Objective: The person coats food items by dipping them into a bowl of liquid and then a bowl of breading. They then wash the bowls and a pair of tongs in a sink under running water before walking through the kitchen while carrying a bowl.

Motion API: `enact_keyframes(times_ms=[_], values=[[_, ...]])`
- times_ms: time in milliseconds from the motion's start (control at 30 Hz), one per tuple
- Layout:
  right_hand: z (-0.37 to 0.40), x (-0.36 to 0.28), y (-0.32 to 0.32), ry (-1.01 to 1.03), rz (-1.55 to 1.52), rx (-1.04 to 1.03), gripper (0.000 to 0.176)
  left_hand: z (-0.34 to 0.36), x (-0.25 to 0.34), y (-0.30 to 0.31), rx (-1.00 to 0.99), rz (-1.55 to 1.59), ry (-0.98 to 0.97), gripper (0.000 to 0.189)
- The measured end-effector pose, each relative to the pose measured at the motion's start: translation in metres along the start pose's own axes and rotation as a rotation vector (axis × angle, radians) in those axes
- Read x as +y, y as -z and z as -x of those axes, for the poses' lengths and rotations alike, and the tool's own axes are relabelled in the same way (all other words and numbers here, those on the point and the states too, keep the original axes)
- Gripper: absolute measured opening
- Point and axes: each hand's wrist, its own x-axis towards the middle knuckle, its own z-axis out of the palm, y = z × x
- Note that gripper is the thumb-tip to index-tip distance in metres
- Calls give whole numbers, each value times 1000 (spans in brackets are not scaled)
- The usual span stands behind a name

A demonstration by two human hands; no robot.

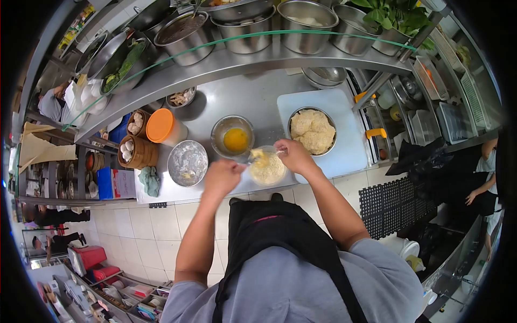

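Crumb bowl (pixel 267 183) at near centre, egg-yellow piece (pixel 259 157) over its far left part! Hands apart: left hand (pixel 223 175) blurred just left, grip impossible to tell; right hand (pixel 295 155) bunched at the far right rim, hold unclear. Best, probably: keep low, turn gently, press crumbs (pixel 270 172) on evenly.
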Motion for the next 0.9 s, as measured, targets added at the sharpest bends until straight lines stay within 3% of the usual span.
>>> enact_keyframes(times_ms=[133, 200, 300, 433, 533, 667, 733, 867, 900], values=[[-16, 13, -24, 49, 184, -82, 29, 1, 17, -43, -81, -286, 45, 40], [-21, 26, -43, 82, 390, -171, 37, 3, 17, -37, -87, -258, 26, 40], [-31, 50, -83, 60, 431, -202, 44, 16, 14, -15, 27, -246, 47, 38], [-32, 35, -101, -7, 587, -189, 52, 29, 5, 9, 57, -140, 57, 36], [-49, 55, -106, -7, 391, -309, 55, 40, -4, 18, 128, -86, 117, 34], [-33, 26, -74, 23, 408, -388, 51, 56, -18, 29, 217, -15, 175, 34], [-19, 7, -64, 3, 509, -226, 44, 65, -24, 34, 241, 14, 212, 34], [-13, 20, -88, 68, 582, -169, 39, 74, -39, 35, 255, 40, 261, 33], [-13, 18, -84, 79, 554, -242, 35, 74, -41, 35, 261, 39, 261, 33]])
